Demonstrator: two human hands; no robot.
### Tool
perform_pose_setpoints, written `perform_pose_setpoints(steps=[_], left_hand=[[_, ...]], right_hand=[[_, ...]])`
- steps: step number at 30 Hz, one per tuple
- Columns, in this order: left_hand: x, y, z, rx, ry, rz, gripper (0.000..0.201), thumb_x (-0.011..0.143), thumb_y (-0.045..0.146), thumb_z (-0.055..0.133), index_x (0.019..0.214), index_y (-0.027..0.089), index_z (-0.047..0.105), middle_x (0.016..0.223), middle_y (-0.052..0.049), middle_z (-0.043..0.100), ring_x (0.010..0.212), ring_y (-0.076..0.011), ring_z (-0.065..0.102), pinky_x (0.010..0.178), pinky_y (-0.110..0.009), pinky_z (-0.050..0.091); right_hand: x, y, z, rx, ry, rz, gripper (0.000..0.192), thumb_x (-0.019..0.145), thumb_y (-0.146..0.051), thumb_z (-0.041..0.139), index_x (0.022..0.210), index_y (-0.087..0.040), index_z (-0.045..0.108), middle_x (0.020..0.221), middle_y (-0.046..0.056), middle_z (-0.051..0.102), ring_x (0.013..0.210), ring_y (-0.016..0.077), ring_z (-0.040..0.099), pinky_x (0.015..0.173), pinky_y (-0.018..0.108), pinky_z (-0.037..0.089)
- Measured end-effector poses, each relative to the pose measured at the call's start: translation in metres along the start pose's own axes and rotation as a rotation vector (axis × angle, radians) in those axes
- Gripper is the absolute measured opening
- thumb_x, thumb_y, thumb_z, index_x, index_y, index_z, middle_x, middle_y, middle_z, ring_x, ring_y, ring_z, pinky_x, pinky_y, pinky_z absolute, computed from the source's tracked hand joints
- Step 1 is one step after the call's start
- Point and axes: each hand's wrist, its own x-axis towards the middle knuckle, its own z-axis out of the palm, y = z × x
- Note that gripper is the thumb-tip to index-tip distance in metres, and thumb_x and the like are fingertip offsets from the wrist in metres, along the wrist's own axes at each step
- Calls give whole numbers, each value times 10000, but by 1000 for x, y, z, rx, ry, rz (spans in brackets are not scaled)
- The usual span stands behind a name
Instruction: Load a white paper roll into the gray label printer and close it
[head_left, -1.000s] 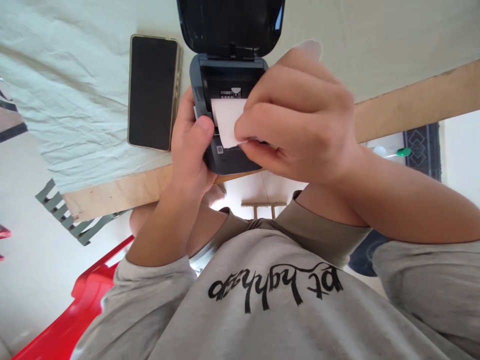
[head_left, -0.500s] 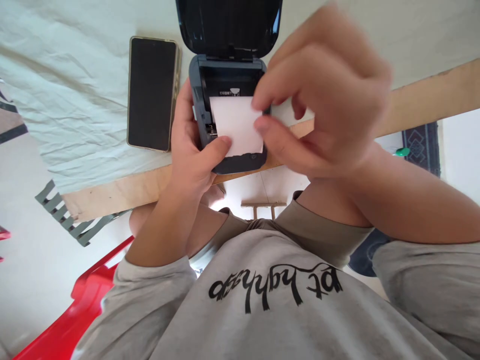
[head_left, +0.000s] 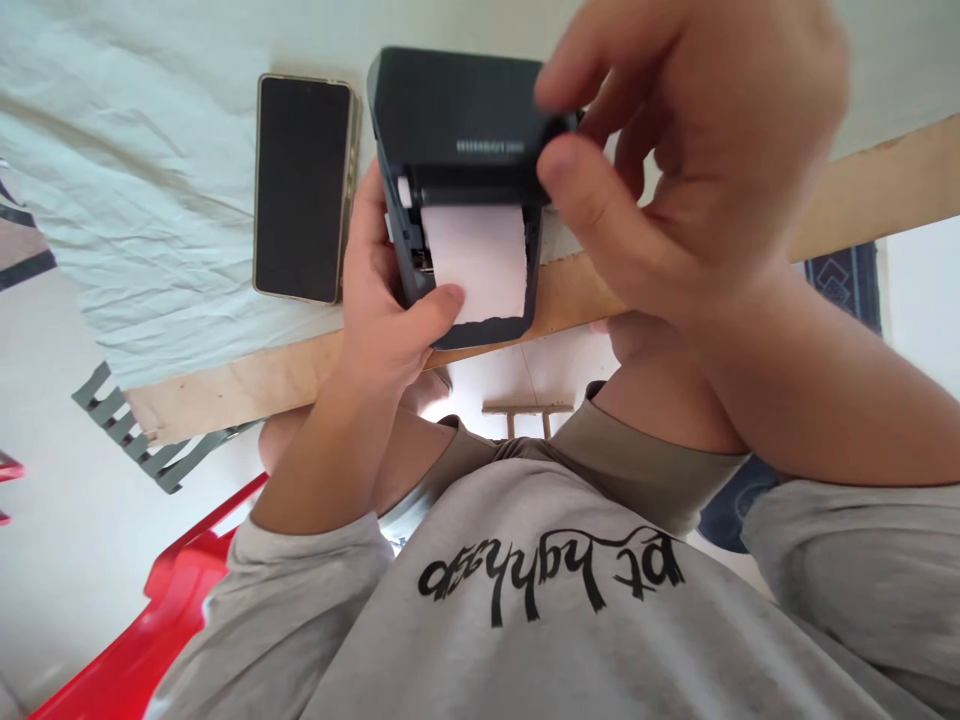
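Gripping the small dark printer (head_left: 457, 180) from its left side, the left hand (head_left: 382, 300) has its thumb pressed on the lower corner of the white paper strip (head_left: 476, 262) that hangs over the printer's front. The right hand (head_left: 675, 160) pinches the right edge of the printer's lid (head_left: 457, 105) between thumb and fingers (head_left: 577, 85), the lid lying low over the body. Standing at the desk (head_left: 862, 195) edge, the printer has a phone (head_left: 302, 187) just beside it on the pale cloth (head_left: 150, 200).

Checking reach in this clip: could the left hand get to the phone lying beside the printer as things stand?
Probably yes. The phone lies flat on the cloth right beside the left hand, with nothing between them. But that hand is holding the printer, thumb on the paper strip, so it would have to let go first.
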Motion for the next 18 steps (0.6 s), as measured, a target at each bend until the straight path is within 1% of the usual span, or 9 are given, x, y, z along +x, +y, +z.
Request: perform_pose_setpoints(steps=[3, 5, 7, 9, 10, 12, 14, 16, 18], left_hand=[[-1, 12, 11, -38, 92, -62, 730, 598, 425, 855, 1262, 321, 572, 1075, -27, 678, 944, -218, 691, 773, -359, 603], [0, 18, 16, -62, 139, -90, 636, 583, 395, 861, 1167, 305, 627, 1056, -33, 681, 952, -224, 685, 797, -363, 600], [2, 22, 19, -78, 161, -95, 629, 539, 418, 876, 1116, 304, 652, 1048, -30, 677, 966, -229, 678, 830, -373, 594], [3, 24, 21, -96, 155, -108, 671, 513, 475, 882, 1121, 314, 648, 1060, -23, 667, 983, -233, 673, 860, -392, 586], [3, 26, 22, -105, 158, -126, 687, 520, 502, 878, 1137, 317, 638, 1079, -24, 662, 1000, -238, 671, 878, -404, 581], [1, 29, 25, -119, 182, -175, 680, 584, 559, 848, 1171, 305, 617, 1120, -42, 653, 1052, -253, 665, 931, -431, 564], [-1, 33, 27, -116, 213, -196, 630, 661, 609, 797, 1164, 268, 626, 1104, -62, 655, 1054, -259, 670, 950, -442, 554], [-3, 35, 29, -107, 226, -200, 575, 722, 606, 757, 1134, 220, 651, 1054, -70, 662, 1008, -244, 681, 920, -418, 560], [-3, 36, 29, -116, 214, -208, 548, 745, 557, 757, 1130, 179, 661, 1009, -70, 673, 938, -216, 689, 857, -376, 571]], right_hand=[[-1, -1, 0, -249, -1, -245, 260, 957, -353, 480, 939, -190, 681, 993, 9, 619, 767, 41, 518, 764, 246, 506], [-2, 6, 1, -273, -40, -342, 176, 937, -247, 511, 964, -182, 673, 992, 4, 618, 749, 17, 510, 728, 210, 500], [-2, 11, 3, -248, -29, -392, 156, 904, -151, 533, 994, -176, 658, 1016, 2, 618, 792, 11, 531, 707, 175, 496], [-2, 12, 3, -199, -6, -356, 178, 884, -124, 543, 1033, -150, 637, 1073, 26, 611, 868, 26, 567, 643, 148, 481], [-2, 11, 3, -171, -34, -299, 196, 894, -134, 538, 1072, -134, 619, 1122, 45, 605, 944, 42, 582, 623, 137, 477], [-2, 7, 3, -107, -88, -233, 240, 922, -188, 538, 1148, -114, 574, 1209, 70, 590, 1101, 71, 574, 602, 115, 474], [-3, 5, 3, -69, -134, -228, 299, 942, -242, 534, 1215, -118, 534, 1279, 69, 574, 1204, 81, 546, 606, 95, 480], [-4, 5, 4, -55, -166, -214, 365, 950, -291, 526, 1283, -145, 498, 1360, 56, 536, 1220, 81, 544, 595, 88, 478], [-6, 5, 5, -38, -203, -133, 429, 946, -341, 522, 1337, -176, 464, 1438, 56, 485, 1129, 70, 582, 564, 99, 468]])
